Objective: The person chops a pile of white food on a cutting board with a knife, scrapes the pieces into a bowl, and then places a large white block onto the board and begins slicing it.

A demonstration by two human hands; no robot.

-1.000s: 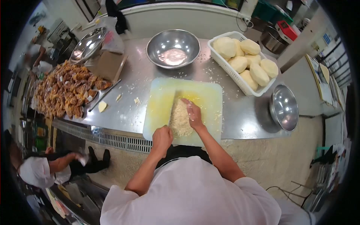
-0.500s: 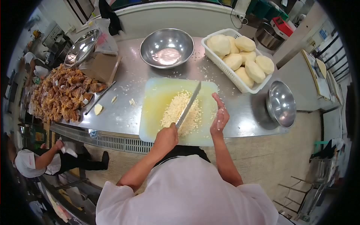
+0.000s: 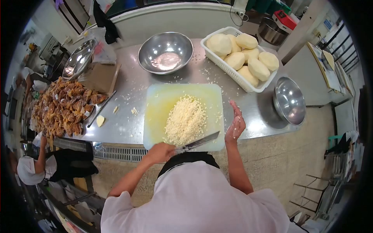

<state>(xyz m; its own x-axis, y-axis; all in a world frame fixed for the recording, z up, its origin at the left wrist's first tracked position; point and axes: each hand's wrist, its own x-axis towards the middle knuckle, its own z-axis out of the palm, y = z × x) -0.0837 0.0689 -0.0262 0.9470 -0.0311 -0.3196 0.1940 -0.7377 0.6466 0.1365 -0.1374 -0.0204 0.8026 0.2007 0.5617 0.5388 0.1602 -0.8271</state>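
Observation:
My left hand (image 3: 162, 152) is closed round the handle of a knife (image 3: 198, 143), whose blade points right over the near edge of the cutting board (image 3: 155, 112). Beyond the blade, a heap of finely chopped pale food (image 3: 186, 119) lies on the board. My right hand (image 3: 236, 126) is just off the board's right side, fingers stretched out and holding nothing, with small pale bits stuck to the skin.
A metal bowl (image 3: 165, 53) stands behind the board. Peeled pale vegetables fill a white basket (image 3: 225, 70) at back right, near another bowl (image 3: 289, 101). Brown food pieces (image 3: 64, 110), a rod (image 3: 101, 109) and a cardboard box (image 3: 101, 77) are left. A co-worker (image 3: 37, 169) is lower left.
The knife has swung from across the heap to the board's near edge. My left hand moved left and nearer; my right hand moved right, off the board. The co-worker's arm has shifted left.

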